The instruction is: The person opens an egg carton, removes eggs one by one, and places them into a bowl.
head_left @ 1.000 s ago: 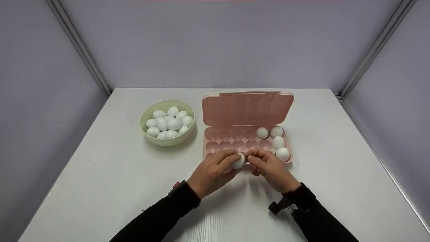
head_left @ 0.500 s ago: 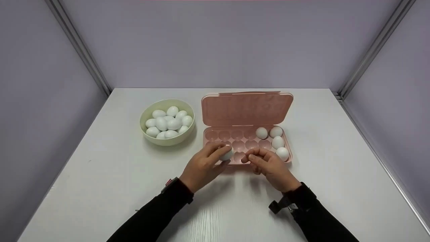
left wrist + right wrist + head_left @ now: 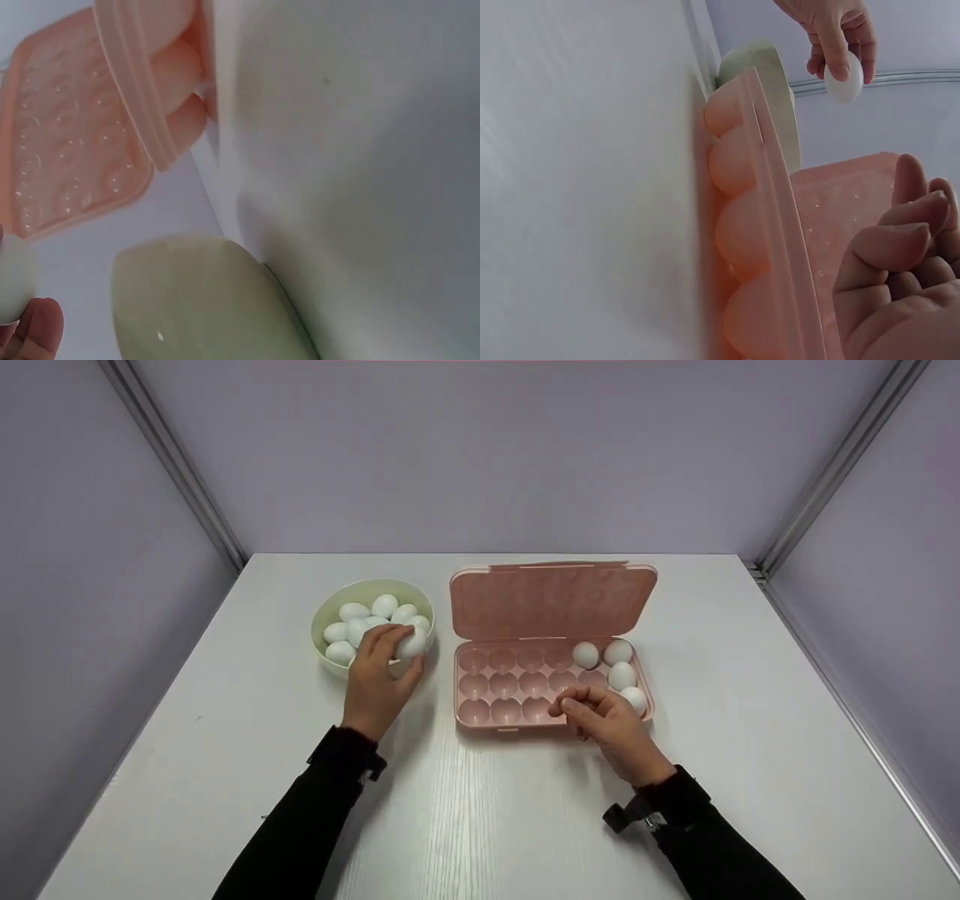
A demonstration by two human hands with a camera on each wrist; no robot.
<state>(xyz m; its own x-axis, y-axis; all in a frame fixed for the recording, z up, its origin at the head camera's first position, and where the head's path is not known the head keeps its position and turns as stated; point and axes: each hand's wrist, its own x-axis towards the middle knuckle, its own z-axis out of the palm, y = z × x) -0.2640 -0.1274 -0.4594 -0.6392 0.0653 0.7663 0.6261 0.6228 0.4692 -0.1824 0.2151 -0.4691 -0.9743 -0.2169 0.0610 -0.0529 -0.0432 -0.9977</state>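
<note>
My left hand grips a white egg just above the right side of the pale green bowl, which holds several more white eggs. The right wrist view shows that hand pinching the egg from above. The pink egg carton lies open with its lid tilted back. Several eggs sit in its right-hand cups. My right hand hovers at the carton's front edge, fingers loosely curled and holding nothing.
Bowl and carton stand side by side on a white table enclosed by lavender walls. The carton's left and middle cups hold nothing. The left wrist view shows the bowl's outside and the carton's lid.
My left hand has carried the egg from in front of the carton leftward to the bowl. My right hand has let go of it and stayed by the carton's front edge.
</note>
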